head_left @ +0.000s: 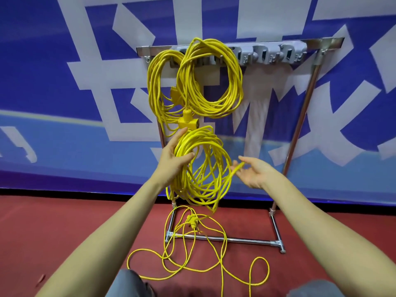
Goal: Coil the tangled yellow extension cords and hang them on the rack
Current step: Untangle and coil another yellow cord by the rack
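Before the rack [301, 116] | coil [181, 185] gripped in left fingers [179, 135] | right fingers [248, 160] beside

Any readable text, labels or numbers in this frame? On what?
On the blue banner: large white characters, cropped and partly behind the rack; unreadable.
On the yellow cords, socket block, grey hooks: no legible markings.

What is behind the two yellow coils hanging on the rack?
The rack's top rail and grey hook strip pass behind the hung coils, with the blue-and-white banner showing through their loops. The hooks carrying them are covered by cord.
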Available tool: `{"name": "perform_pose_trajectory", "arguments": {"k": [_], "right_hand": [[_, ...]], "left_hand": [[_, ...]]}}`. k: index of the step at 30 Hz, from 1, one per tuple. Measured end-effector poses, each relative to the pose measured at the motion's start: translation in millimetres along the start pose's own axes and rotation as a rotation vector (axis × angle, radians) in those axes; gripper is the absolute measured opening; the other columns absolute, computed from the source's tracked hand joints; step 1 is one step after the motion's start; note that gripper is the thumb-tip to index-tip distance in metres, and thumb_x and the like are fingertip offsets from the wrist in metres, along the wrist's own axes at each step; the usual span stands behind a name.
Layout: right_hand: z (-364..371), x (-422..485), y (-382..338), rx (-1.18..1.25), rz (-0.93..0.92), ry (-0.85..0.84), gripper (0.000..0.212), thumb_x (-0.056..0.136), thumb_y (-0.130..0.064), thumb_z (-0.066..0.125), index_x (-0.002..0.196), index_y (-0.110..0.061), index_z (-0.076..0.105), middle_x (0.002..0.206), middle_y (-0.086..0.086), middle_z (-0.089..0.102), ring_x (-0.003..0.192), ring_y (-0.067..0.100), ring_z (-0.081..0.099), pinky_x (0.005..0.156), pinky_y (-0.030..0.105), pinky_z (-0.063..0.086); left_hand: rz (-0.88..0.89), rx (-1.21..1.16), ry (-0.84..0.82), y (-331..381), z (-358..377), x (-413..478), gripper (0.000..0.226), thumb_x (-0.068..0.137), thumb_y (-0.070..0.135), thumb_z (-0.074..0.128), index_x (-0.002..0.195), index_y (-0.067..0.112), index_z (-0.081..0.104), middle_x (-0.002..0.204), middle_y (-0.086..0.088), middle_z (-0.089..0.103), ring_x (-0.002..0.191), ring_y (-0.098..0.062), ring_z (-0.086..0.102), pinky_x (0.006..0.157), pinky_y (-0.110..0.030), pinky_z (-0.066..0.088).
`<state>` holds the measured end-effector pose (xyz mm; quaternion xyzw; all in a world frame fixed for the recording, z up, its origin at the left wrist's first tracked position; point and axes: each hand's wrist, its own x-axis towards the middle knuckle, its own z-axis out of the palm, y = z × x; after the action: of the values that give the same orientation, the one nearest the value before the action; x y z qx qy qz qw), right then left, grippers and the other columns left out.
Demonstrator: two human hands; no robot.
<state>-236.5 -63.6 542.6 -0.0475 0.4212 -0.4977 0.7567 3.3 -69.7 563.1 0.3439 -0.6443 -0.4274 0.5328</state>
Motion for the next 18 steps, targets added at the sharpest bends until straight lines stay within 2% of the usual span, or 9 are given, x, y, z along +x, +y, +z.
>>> {"name": "perform_pose_trajectory", "arguments": {"k": [2, 4, 6, 8, 9, 10, 12, 15, 18], "right_hand": [[23, -3, 6, 0.137, 0.024, -0.052, 0.017, 0.095, -0.01, 0.051, 0.086, 0.005, 0.049, 0.087, 0.023, 0.056, 0.094, 0.038, 0.059, 0.036, 0.038, 0.051], [40, -6, 13, 0.151, 0.011, -0.053, 0.016, 0.095, -0.004, 0.046, 0.084, 0.007, 0.051, 0.091, 0.019, 0.054, 0.119, 0.034, 0.046, 0.047, 0.036, 0.056], [49, -10, 19, 0.111, 0.009, -0.054, 0.017, 0.096, -0.002, 0.042, 0.088, 0.007, 0.054, 0.091, 0.017, 0.055, 0.127, 0.029, 0.042, 0.075, 0.034, 0.055], [52, -14, 26, -0.015, 0.023, -0.078, 0.014, 0.095, -0.006, 0.045, 0.092, -0.003, 0.058, 0.095, 0.014, 0.056, 0.123, 0.027, 0.047, 0.102, 0.047, 0.04], [53, -17, 29, -0.117, 0.028, -0.087, 0.012, 0.094, -0.01, 0.048, 0.091, -0.01, 0.06, 0.095, 0.012, 0.057, 0.119, 0.029, 0.049, 0.107, 0.054, 0.03], [54, -20, 33, -0.195, 0.029, -0.101, 0.009, 0.093, -0.014, 0.052, 0.091, -0.015, 0.061, 0.097, 0.012, 0.058, 0.117, 0.033, 0.051, 0.107, 0.057, 0.025], [59, -25, 38, -0.216, 0.016, -0.164, 0.006, 0.092, -0.013, 0.055, 0.096, -0.016, 0.058, 0.1, 0.014, 0.058, 0.117, 0.037, 0.055, 0.102, 0.056, 0.032], [72, -32, 38, -0.233, -0.032, -0.204, 0.003, 0.091, 0.0, 0.053, 0.093, -0.001, 0.056, 0.093, 0.019, 0.054, 0.096, 0.033, 0.061, 0.075, 0.046, 0.055], [82, -31, 34, -0.082, -0.062, -0.19, 0.01, 0.093, 0.006, 0.049, 0.086, 0.007, 0.056, 0.089, 0.018, 0.052, 0.099, 0.033, 0.056, 0.054, 0.035, 0.056]], "left_hand": [[0.016, 0.017, 0.016, -4, 9, -5, 0.068, 0.084, -0.012, 0.063, 0.141, 0.018, 0.042, 0.115, 0.012, 0.066, 0.097, -0.004, 0.064, 0.088, -0.019, 0.049], [0.035, 0.047, 0.022, -8, 15, -9, 0.066, 0.085, -0.015, 0.06, 0.139, 0.018, 0.041, 0.107, 0.023, 0.068, 0.094, 0.002, 0.063, 0.088, -0.018, 0.049], [0.051, 0.074, 0.049, -13, 20, -12, 0.066, 0.085, -0.014, 0.06, 0.137, 0.021, 0.041, 0.108, 0.028, 0.067, 0.099, 0.005, 0.062, 0.092, -0.017, 0.046], [0.062, 0.065, 0.098, -16, 21, -13, 0.065, 0.086, -0.011, 0.062, 0.138, 0.022, 0.042, 0.12, 0.022, 0.062, 0.107, 0.003, 0.061, 0.095, -0.018, 0.045], [0.063, 0.045, 0.126, -17, 21, -12, 0.065, 0.086, -0.01, 0.063, 0.139, 0.02, 0.042, 0.126, 0.016, 0.058, 0.111, 0.003, 0.059, 0.096, -0.017, 0.044], [0.065, 0.028, 0.146, -17, 20, -11, 0.065, 0.086, -0.008, 0.064, 0.141, 0.017, 0.041, 0.131, 0.011, 0.055, 0.115, 0.002, 0.057, 0.096, -0.016, 0.044], [0.077, 0.026, 0.145, -16, 17, -8, 0.066, 0.086, -0.005, 0.065, 0.143, 0.016, 0.04, 0.14, 0.004, 0.051, 0.123, -0.002, 0.054, 0.099, -0.017, 0.042], [0.079, 0.063, 0.067, -17, 13, -9, 0.068, 0.083, 0.003, 0.068, 0.143, 0.021, 0.04, 0.135, 0.018, 0.054, 0.126, -0.005, 0.053, 0.104, -0.022, 0.042], [0.026, 0.022, 0.029, -19, 11, -13, 0.068, 0.085, 0.002, 0.07, 0.142, 0.024, 0.041, 0.131, 0.013, 0.06, 0.124, -0.013, 0.056, 0.106, -0.032, 0.043]]}}
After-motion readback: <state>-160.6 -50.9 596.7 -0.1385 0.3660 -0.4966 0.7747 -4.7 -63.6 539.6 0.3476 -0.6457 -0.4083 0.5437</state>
